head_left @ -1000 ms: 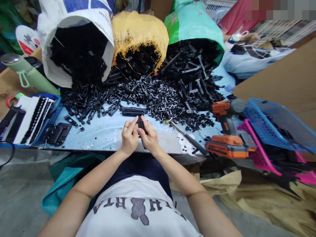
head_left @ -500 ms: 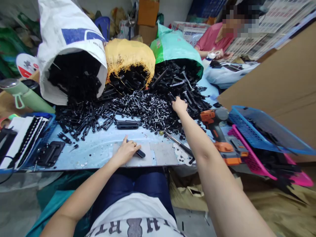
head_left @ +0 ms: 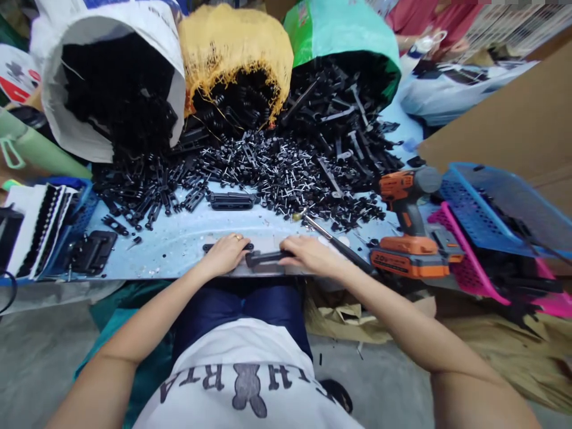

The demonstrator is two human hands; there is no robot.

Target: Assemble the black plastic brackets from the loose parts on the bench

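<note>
My left hand [head_left: 227, 252] rests palm down at the near edge of the light blue table [head_left: 179, 238], its fingers curled over a small black plastic part [head_left: 210, 246]. My right hand [head_left: 308, 254] lies beside it and grips a longer black plastic bar [head_left: 263, 259] that lies flat on the table between both hands. Another black assembled part [head_left: 232, 201] lies a little farther back in the middle.
A heap of black plastic parts and metal pins [head_left: 286, 173] spills from a white sack [head_left: 111, 77], a yellow mesh bag [head_left: 236, 53] and a green sack [head_left: 344, 36]. An orange cordless drill [head_left: 409, 220] and a screwdriver [head_left: 337, 241] lie right. Blue and pink baskets [head_left: 487, 220] stand far right; another person sits beyond.
My right hand came back from the pile of parts with a long black bar and set it down at the table's near edge. My left hand stayed on the small part.
</note>
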